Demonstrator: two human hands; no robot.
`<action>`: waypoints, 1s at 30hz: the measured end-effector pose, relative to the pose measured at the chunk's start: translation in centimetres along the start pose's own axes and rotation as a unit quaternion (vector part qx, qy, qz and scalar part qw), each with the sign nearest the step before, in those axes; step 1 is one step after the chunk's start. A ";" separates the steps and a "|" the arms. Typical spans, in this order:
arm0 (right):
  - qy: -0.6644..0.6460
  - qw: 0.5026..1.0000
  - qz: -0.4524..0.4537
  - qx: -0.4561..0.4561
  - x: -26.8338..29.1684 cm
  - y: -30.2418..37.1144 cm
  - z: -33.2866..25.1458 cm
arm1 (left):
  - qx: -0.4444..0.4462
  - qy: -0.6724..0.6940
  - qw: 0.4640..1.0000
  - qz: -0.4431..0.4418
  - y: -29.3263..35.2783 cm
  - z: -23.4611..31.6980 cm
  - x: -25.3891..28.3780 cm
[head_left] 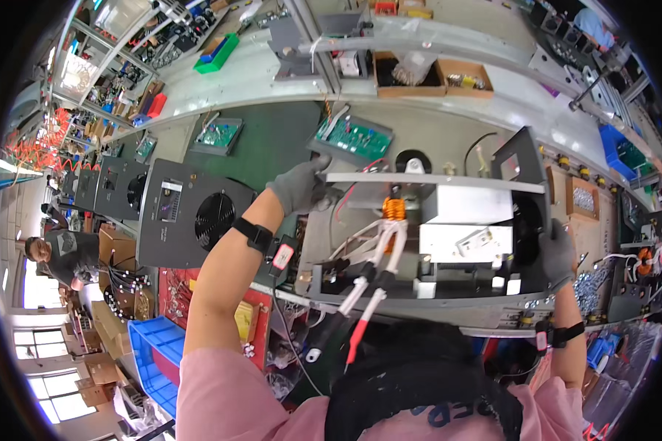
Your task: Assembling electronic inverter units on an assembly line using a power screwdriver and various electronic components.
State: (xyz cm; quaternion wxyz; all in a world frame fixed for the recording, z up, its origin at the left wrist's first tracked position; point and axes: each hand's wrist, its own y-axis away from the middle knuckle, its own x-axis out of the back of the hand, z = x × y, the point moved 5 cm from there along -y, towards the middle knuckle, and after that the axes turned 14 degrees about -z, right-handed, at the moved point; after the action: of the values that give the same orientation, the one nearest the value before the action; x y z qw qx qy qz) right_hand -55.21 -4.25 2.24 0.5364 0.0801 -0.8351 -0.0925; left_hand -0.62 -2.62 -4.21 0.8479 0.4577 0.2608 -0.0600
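Note:
In front of me is an open grey metal chassis (485, 292). Inside it are an orange-wound coil (394, 209), white block-shaped parts (467, 206) and a black fan (527, 228) by the right end. Thick white cables (387, 246) run from the coil over the near wall, one ending in a red sleeve (357, 339). My left hand (298, 189), in a grey glove, closes on the chassis's far left corner, its fingertips partly hidden. At the right end panel, my gloved right hand (557, 257) grips the side, some fingers out of sight behind it.
Green circuit boards (354, 137) lie beyond the chassis. Left of it stands a dark panel with a round fan (215, 220). Cardboard boxes of parts (408, 82) line the far shelf; a blue crate (148, 356) sits low left. Another person (70, 253) is further left.

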 end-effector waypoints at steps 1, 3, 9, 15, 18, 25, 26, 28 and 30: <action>0.030 1.000 0.002 0.003 0.3 -0.2 0.7 | 0.004 -0.051 0.998 -0.031 -0.6 -0.2 0.4; -0.020 0.999 0.023 0.032 1.1 -0.4 2.3 | 0.019 -0.096 0.993 -0.060 -1.8 -2.0 1.8; -0.233 0.972 -0.031 0.008 2.5 0.6 9.3 | 0.165 -0.800 0.576 -0.026 -5.9 -8.5 8.1; -0.290 0.951 0.092 -0.055 4.1 5.6 12.3 | 0.082 -0.697 0.653 0.284 -2.1 -16.8 9.3; -0.363 0.919 0.108 -0.111 2.6 8.8 12.7 | 0.085 -0.713 0.655 0.237 -1.9 -17.9 10.3; -0.398 0.845 0.339 -0.116 -1.1 17.9 15.9 | -0.031 -0.679 0.687 0.256 -1.3 -17.9 12.6; -0.387 0.845 0.349 -0.120 -2.2 19.3 16.9 | 0.010 -0.662 0.695 0.279 -1.2 -18.0 13.8; -0.409 0.823 0.349 -0.184 -4.9 22.0 19.9 | 0.050 -0.645 0.701 0.300 -1.5 -18.2 15.8; -0.476 0.752 0.361 -0.277 -7.2 25.5 24.8 | -0.010 -0.572 0.726 0.382 -0.8 -17.9 17.6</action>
State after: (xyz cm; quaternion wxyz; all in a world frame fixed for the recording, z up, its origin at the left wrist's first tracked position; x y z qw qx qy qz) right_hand -75.67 23.86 -8.09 0.0620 -0.4344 -0.8867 -0.1455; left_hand 7.29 13.74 -21.52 0.7921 0.3886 -0.4702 0.0214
